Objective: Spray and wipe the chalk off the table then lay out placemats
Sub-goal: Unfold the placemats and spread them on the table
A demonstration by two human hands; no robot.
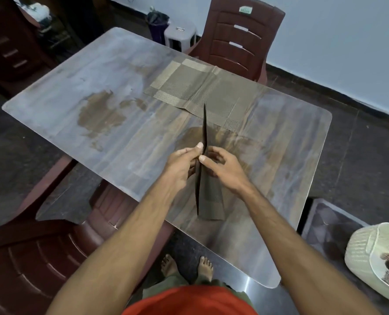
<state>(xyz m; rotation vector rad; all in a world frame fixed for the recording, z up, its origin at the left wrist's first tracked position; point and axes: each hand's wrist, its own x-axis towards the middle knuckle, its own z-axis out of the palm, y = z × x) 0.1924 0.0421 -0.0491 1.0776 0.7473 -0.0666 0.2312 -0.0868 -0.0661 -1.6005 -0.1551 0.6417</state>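
Observation:
A brown woven placemat (190, 87) lies flat on the far right part of the glass-topped table (64, 92). Above the table's near middle I hold a second, folded placemat (210, 196) on edge. My left hand (184, 164) pinches it from the left with thumb on top. From the right, my right hand (220, 167) pinches the same fold. Its lower end hangs down to the tabletop. Damp, darker patches (100, 114) mark the tabletop at the left middle.
A maroon plastic chair (241, 37) stands at the far side, another (41, 264) at the near left. A cream woven basket (377, 262) sits on the floor at the right, beside a grey tray (325, 223). A stool and dark bin (157, 23) stand behind the table.

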